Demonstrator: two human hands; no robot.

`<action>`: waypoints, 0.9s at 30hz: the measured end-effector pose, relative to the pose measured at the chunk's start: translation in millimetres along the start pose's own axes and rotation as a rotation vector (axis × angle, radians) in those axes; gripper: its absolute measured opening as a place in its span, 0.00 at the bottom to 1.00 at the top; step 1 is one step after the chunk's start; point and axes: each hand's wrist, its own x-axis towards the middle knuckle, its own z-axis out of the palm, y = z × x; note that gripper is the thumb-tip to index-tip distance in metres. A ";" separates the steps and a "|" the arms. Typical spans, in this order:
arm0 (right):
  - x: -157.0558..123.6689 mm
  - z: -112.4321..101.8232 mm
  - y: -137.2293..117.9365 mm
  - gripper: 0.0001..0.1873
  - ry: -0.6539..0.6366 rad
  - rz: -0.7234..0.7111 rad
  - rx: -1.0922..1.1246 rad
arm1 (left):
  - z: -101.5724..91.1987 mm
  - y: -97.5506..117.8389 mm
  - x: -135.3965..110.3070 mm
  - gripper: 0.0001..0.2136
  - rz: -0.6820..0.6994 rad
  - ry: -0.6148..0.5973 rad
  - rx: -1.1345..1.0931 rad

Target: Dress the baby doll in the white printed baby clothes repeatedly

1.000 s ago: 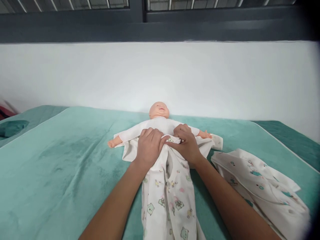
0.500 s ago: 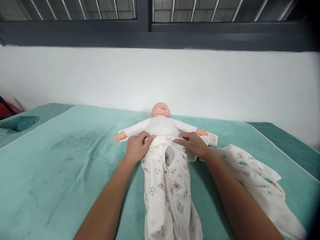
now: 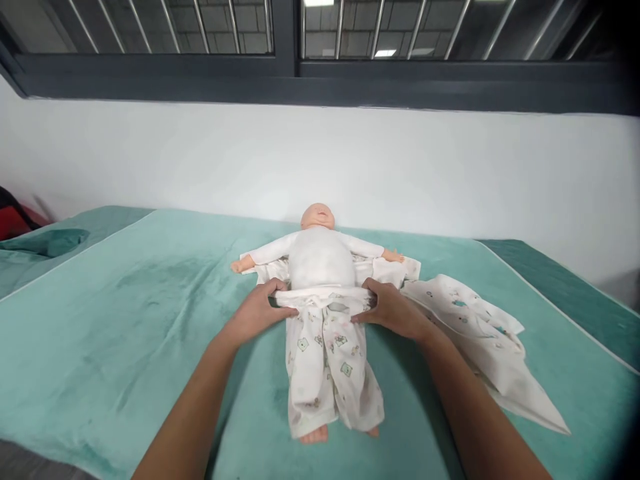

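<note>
A baby doll (image 3: 323, 257) lies on its back with its arms spread and its head toward the wall. It has a white cloth body and wears white baby pants (image 3: 327, 363) printed with small animals. My left hand (image 3: 260, 307) grips the waistband at the doll's left-of-picture hip, thumb above and fingers below. On the other side my right hand (image 3: 393, 308) pinches the waistband the same way. The band is stretched between both hands, lifted off the belly. Small toes show below the pant legs. A printed white baby top (image 3: 385, 270) is spread under the doll's back.
Another printed white baby garment (image 3: 465, 320) lies crumpled to the right. Everything rests on a green padded cover (image 3: 125, 333). Behind it stand a white wall (image 3: 200, 160) and a dark window frame (image 3: 175, 77) with bars. A red and black object (image 3: 13, 220) sits at the far left.
Both hands have come down toward the doll's feet, drawing the waistband off the belly and holding it wide. The toes now show, and the camera view has shifted slightly.
</note>
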 end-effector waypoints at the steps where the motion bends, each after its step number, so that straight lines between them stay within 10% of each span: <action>1: -4.9 4.2 -1.3 0.15 0.039 -0.011 -0.022 | 3.6 -1.2 -2.7 0.10 0.024 0.037 0.056; 9: -43.1 30.1 -11.4 0.08 0.430 -0.108 -0.081 | 34.6 -10.9 -27.4 0.02 0.247 0.331 0.335; 17: -55.3 28.6 -14.1 0.03 0.076 0.003 0.526 | 17.2 9.7 -46.4 0.10 0.085 0.001 -0.075; 23: -68.1 -1.8 -17.1 0.36 -0.393 -0.100 0.541 | -11.8 27.7 -71.3 0.39 0.086 -0.368 -0.089; 27: -96.5 9.0 -32.2 0.68 -0.359 -0.075 0.300 | 9.0 35.8 -96.9 0.60 0.174 -0.336 0.120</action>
